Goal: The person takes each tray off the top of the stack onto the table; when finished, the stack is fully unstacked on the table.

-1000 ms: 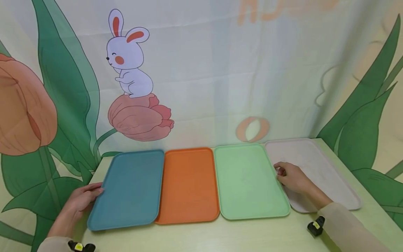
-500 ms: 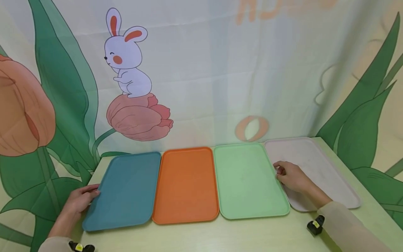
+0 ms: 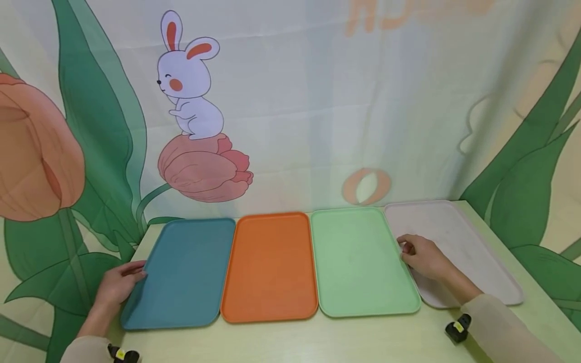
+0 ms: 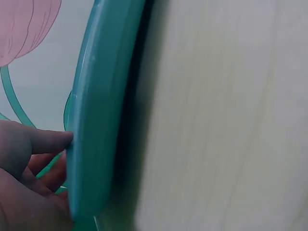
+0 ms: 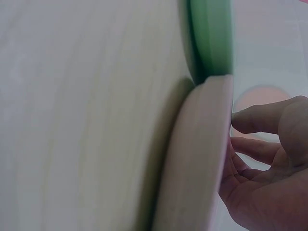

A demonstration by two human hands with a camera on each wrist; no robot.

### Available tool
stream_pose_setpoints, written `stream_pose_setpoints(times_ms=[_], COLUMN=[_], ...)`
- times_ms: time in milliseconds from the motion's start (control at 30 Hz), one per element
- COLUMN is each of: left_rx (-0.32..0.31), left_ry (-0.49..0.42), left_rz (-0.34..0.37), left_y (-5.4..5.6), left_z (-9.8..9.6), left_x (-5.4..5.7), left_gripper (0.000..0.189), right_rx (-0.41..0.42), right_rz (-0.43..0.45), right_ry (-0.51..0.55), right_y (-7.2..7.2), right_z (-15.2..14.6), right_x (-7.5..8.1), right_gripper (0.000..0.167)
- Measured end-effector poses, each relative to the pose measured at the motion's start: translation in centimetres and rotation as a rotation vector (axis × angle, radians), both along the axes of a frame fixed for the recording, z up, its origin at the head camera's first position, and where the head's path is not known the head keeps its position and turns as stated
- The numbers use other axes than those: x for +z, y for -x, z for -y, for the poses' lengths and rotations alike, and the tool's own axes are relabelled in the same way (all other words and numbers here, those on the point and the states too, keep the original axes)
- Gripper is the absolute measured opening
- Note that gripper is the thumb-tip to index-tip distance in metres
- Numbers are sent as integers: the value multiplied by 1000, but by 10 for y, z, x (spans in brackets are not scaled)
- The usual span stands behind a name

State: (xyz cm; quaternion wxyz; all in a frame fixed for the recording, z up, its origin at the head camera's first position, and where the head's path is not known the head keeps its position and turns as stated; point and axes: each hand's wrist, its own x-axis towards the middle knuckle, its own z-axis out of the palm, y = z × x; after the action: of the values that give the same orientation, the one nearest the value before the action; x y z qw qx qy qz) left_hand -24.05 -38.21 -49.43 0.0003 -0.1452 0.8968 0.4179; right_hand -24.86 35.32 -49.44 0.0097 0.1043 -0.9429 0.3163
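Four rectangular trays lie side by side in the head view: a blue tray [image 3: 186, 272], an orange tray [image 3: 272, 267], a light green tray [image 3: 365, 262] and a pale pinkish-white tray [image 3: 454, 242]. My left hand [image 3: 114, 286] grips the blue tray's left edge, its thumb on the rim in the left wrist view and the other fingers partly hidden behind it. At the seam between the green and white trays, my right hand [image 3: 424, 258] pinches the white tray's left rim with curled fingers. The right wrist view shows the thumb [image 5: 260, 118] against that rim.
The trays rest on a pale wood-grain table [image 3: 281, 343]. Behind them hangs a cloth backdrop [image 3: 290, 101] printed with a rabbit, tulips and leaves. A small black device [image 3: 458, 327] sits at the right wrist, another [image 3: 124, 354] at the left.
The blue tray has shifted left with my left hand, and its right edge no longer overlaps the orange tray. My right hand stays at the same seam. The head view sways slightly.
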Motion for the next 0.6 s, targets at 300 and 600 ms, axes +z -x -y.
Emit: stream_pose_setpoints(times_ms=[300, 600], left_rx=[-48, -103], left_ry=[123, 270], left_rz=[39, -52], left_y=[-4, -1], left_z=[-8, -28], left_x=[9, 18], left_gripper=[51, 55], right_rx=[-3, -6], right_rz=[-7, 4], right_ry=[-7, 2], right_y=[-2, -4], right_z=[2, 0], right_x=[0, 1], right_gripper=[37, 37])
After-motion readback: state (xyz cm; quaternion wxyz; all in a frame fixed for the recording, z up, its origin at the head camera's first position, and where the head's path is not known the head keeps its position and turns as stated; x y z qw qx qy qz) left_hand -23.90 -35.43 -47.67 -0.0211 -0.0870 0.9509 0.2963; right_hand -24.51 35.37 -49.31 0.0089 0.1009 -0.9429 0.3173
